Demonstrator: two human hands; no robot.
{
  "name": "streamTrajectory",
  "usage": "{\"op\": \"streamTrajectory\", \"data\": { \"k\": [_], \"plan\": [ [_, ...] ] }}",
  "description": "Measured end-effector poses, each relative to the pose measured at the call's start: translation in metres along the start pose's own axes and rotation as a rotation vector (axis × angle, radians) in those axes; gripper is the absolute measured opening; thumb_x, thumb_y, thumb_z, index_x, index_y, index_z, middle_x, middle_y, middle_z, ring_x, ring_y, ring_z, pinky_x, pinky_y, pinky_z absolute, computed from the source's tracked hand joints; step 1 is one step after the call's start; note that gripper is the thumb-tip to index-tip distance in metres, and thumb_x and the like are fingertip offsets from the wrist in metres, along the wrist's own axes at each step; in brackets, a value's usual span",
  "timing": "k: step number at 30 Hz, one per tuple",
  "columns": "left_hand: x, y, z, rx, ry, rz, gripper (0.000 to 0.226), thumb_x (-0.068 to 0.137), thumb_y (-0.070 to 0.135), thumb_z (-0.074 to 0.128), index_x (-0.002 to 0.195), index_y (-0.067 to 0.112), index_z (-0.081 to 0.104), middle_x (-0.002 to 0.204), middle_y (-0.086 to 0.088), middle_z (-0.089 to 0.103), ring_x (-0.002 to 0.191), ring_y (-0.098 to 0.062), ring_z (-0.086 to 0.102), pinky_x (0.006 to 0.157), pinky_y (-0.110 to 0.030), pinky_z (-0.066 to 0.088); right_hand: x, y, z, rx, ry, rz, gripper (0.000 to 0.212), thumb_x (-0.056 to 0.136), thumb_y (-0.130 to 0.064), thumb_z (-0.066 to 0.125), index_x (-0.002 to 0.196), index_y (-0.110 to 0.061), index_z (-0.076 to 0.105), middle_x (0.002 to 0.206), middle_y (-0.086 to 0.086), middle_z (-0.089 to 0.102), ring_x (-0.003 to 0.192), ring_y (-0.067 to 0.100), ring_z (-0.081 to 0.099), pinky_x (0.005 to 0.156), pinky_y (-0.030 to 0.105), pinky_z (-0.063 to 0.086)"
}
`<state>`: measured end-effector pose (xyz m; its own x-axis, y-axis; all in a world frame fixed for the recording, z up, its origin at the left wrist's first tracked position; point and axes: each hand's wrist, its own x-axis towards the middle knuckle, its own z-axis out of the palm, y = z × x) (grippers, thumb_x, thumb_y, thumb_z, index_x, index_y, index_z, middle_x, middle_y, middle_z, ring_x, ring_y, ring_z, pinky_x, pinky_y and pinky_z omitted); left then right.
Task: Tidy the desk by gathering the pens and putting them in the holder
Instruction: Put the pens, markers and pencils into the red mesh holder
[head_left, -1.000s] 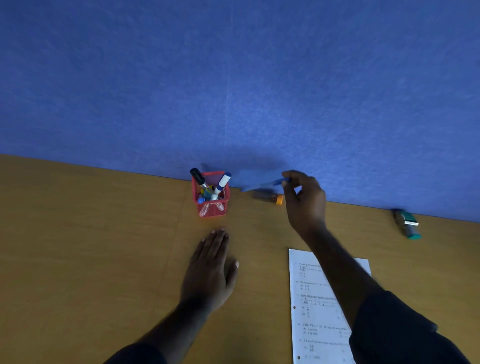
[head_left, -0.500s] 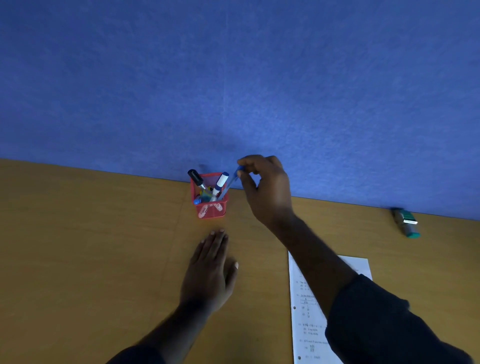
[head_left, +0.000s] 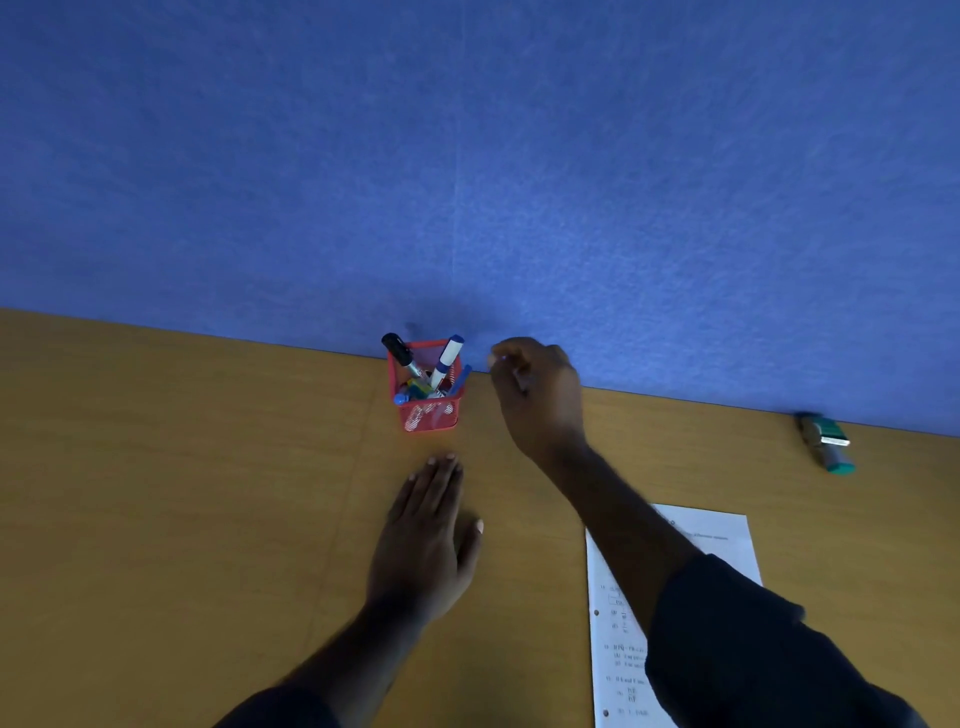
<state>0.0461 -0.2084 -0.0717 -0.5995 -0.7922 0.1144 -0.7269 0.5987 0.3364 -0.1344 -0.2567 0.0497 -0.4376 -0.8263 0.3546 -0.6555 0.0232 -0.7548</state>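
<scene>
Holder (head_left: 427, 400) against wall edge; right hand (head_left: 540, 395) beside.

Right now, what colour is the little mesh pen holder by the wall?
The pen holder is red, seen in the head view, the only one.

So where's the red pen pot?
The pen pot stands at the back of the desk against the blue wall, just left of the right hand.

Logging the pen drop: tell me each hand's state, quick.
Left hand: open, flat on the wooden desk, holding nothing.
Right hand: fingers loosely curled, apparently empty.
</scene>
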Motion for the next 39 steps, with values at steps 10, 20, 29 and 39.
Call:
{"op": "streamTrajectory", "data": {
  "k": [10, 20, 29, 39],
  "plan": [
    [0.000, -0.001, 0.000, 0.001, -0.028, -0.016, 0.069, 0.099, 0.050, 0.038, 0.155, 0.011, 0.030, 0.163, -0.004, 0.028, 0.151, -0.017, 0.020, 0.121, -0.038, 0.020, -0.017, 0.081, -0.014, -0.494, -0.293, 0.292, 0.054, 0.083, -0.007, 0.054, 0.135, -0.019, 0.047, 0.139, 0.004, 0.049, 0.126, 0.030, 0.041, 0.098, 0.048, 0.041],
    [0.000, -0.001, -0.001, -0.006, -0.019, -0.009, 0.068, 0.097, 0.048, 0.041, 0.153, 0.009, 0.034, 0.162, -0.005, 0.031, 0.150, -0.018, 0.023, 0.122, -0.037, 0.019, -0.036, 0.087, -0.012, -0.543, -0.261, 0.208, 0.032, 0.086, -0.024, 0.064, 0.116, -0.015, 0.060, 0.114, 0.008, 0.059, 0.108, 0.031, 0.050, 0.084, 0.042, 0.045],
    [0.000, -0.001, -0.001, 0.006, -0.026, -0.010, 0.068, 0.098, 0.049, 0.040, 0.153, 0.009, 0.034, 0.161, -0.005, 0.030, 0.150, -0.018, 0.023, 0.121, -0.037, 0.017, -0.053, 0.088, -0.013, -0.426, -0.203, 0.224, 0.034, 0.086, -0.021, 0.062, 0.119, -0.014, 0.059, 0.113, 0.008, 0.062, 0.105, 0.029, 0.054, 0.081, 0.039, 0.050],
    [0.000, -0.001, -0.002, 0.005, -0.055, -0.028, 0.071, 0.099, 0.054, 0.030, 0.157, 0.013, 0.023, 0.165, -0.002, 0.020, 0.152, -0.016, 0.013, 0.123, -0.037, 0.015, -0.022, 0.035, -0.024, 0.067, 0.177, 0.087, 0.021, 0.084, -0.016, 0.070, 0.101, -0.018, 0.058, 0.088, 0.000, 0.061, 0.075, 0.016, 0.057, 0.062, 0.025, 0.047]
  ]
}}
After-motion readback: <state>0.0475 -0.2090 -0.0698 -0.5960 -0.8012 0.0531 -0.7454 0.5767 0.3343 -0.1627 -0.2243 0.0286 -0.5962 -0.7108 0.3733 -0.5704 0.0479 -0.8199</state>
